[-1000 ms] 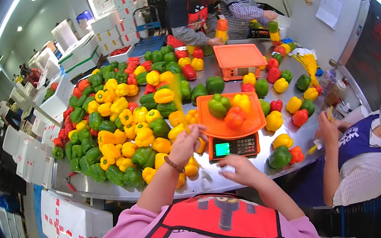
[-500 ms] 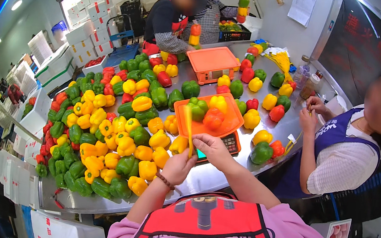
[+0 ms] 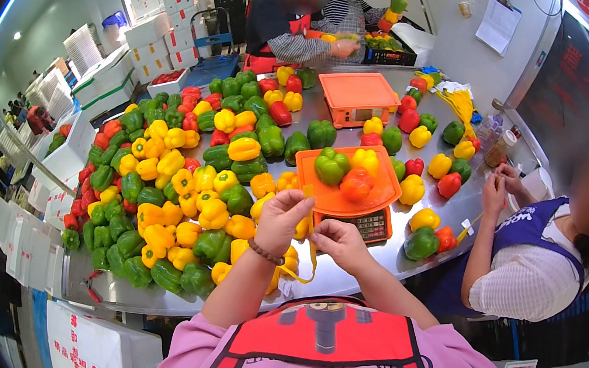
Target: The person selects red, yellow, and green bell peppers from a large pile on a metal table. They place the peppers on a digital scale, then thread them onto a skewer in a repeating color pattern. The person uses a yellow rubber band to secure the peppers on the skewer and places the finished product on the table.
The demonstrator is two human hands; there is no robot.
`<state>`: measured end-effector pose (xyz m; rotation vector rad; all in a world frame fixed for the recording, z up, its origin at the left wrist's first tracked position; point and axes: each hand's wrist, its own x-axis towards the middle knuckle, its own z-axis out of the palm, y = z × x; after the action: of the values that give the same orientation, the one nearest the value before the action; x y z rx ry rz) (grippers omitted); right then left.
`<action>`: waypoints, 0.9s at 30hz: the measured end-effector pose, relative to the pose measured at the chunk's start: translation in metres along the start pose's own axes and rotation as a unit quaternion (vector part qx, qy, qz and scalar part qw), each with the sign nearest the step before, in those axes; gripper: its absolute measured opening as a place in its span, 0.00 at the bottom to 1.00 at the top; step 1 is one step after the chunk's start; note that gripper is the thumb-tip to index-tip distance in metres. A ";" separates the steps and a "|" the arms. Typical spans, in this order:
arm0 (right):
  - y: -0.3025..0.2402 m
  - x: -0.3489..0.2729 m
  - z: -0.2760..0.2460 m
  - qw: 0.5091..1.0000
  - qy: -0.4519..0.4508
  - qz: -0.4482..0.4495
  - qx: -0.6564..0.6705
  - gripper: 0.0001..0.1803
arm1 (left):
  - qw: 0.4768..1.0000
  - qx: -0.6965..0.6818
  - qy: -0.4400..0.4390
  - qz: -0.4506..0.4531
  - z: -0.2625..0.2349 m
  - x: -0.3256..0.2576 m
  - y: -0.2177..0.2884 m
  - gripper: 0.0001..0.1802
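A narrow yellow mesh net bag (image 3: 313,265) is stretched between my two hands over the table's front edge. Its tail hangs in a loop, with a small white tag near the end. My left hand (image 3: 282,220), raised a little higher, pinches the upper part. Lower and to the right, my right hand (image 3: 342,245) pinches the strip between thumb and fingers. Just beyond is an orange weighing tray (image 3: 309,186) on a digital scale (image 3: 371,226). It holds a green bell pepper (image 3: 332,166), a yellow bell pepper (image 3: 366,160) and an orange-red bell pepper (image 3: 357,185).
Loose peppers (image 3: 169,175) cover the table's left half. Behind stands a second orange scale (image 3: 358,96); yellow nets (image 3: 459,105) and jars (image 3: 500,148) lie far right. A co-worker in a blue apron (image 3: 537,231) stands right; two people work behind.
The net bag, upright in my left hand before, now hangs down between both hands. My left hand has risen and my right shifted slightly right. The view has turned a little left.
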<state>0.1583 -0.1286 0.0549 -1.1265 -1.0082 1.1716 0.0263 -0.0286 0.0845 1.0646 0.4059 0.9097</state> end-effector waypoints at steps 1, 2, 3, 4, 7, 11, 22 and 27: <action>-0.003 0.000 -0.002 1.000 0.010 -0.010 -0.025 0.08 | 1.000 -0.017 0.001 0.011 0.001 0.003 0.001 0.08; -0.009 0.000 -0.004 0.998 0.020 -0.021 -0.049 0.09 | 0.999 -0.031 0.021 0.030 0.006 0.001 0.002 0.05; -0.016 -0.001 -0.007 0.996 0.036 -0.031 -0.074 0.09 | 1.000 0.002 0.016 0.026 0.009 -0.001 0.005 0.05; -0.025 -0.001 -0.005 0.994 0.066 -0.088 -0.030 0.11 | 0.999 0.036 0.010 0.022 0.010 -0.003 0.006 0.05; -0.037 0.000 -0.007 0.968 0.126 -0.203 -0.081 0.12 | 0.988 0.150 -0.026 0.005 0.014 -0.006 0.004 0.05; -0.033 -0.002 -0.026 0.968 0.109 -0.215 -0.075 0.09 | 0.985 0.149 -0.085 -0.007 0.015 -0.005 -0.006 0.06; -0.016 -0.004 -0.022 0.906 0.045 -0.056 0.418 0.05 | 0.931 -0.321 -0.087 -0.147 0.001 -0.017 -0.046 0.04; 0.000 -0.001 -0.012 0.945 0.106 -0.029 0.308 0.06 | 0.964 -0.247 -0.061 -0.079 -0.003 -0.016 -0.049 0.02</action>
<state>0.1699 -0.1313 0.0526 -0.6942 -0.4499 1.1749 0.0358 -0.0487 0.0380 0.6154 0.1446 0.7459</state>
